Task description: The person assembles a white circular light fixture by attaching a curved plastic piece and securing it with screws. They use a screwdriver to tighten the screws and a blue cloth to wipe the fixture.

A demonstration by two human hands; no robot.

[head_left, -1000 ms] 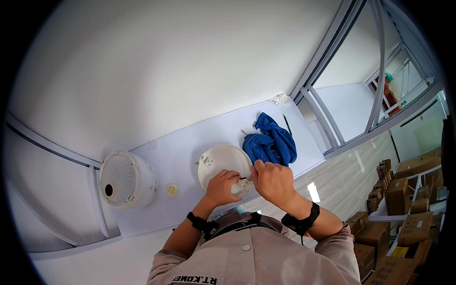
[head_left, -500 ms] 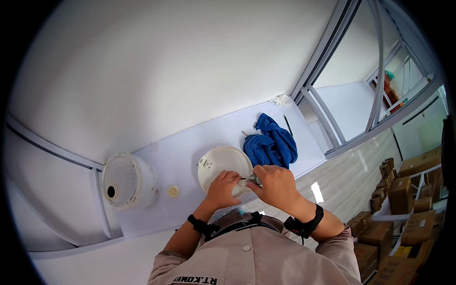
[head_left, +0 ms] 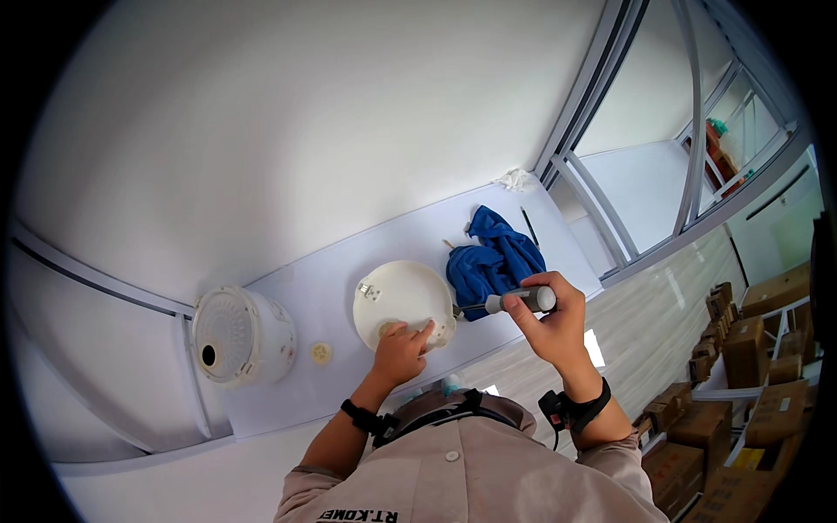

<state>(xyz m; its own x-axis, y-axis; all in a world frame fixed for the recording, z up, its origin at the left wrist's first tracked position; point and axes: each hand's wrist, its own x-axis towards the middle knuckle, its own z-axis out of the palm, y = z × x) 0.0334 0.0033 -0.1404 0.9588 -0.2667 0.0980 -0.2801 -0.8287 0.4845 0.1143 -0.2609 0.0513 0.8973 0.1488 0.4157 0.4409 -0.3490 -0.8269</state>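
A shallow round white cover (head_left: pixel 405 292) lies on the white table with its hollow side up. Small fittings (head_left: pixel 370 292) sit at its far left rim. My left hand (head_left: pixel 399 356) rests on the cover's near part with fingers stretched out and apart, and a pale round piece shows partly beside the fingertips. In my right hand (head_left: pixel 558 327) is a screwdriver (head_left: pixel 523 302) with a thick grey handle, gripped just off the table's near edge. Its thin shaft points left, and the tip is near the cover's right rim; whether they touch I cannot tell.
A white bucket-like housing (head_left: pixel 275 336) with a dark hole stands at the left. Beside it lies a small yellowish disc (head_left: pixel 321 352). A blue cloth (head_left: pixel 497 261) is bunched right of the cover, with a dark pen-like rod (head_left: pixel 529 227) beyond. Cardboard boxes (head_left: pixel 697 427) stand lower right.
My right hand has drawn the screwdriver up and right, away from my left hand's fingers. My left hand has spread onto the cover, and the cover has shifted slightly left.
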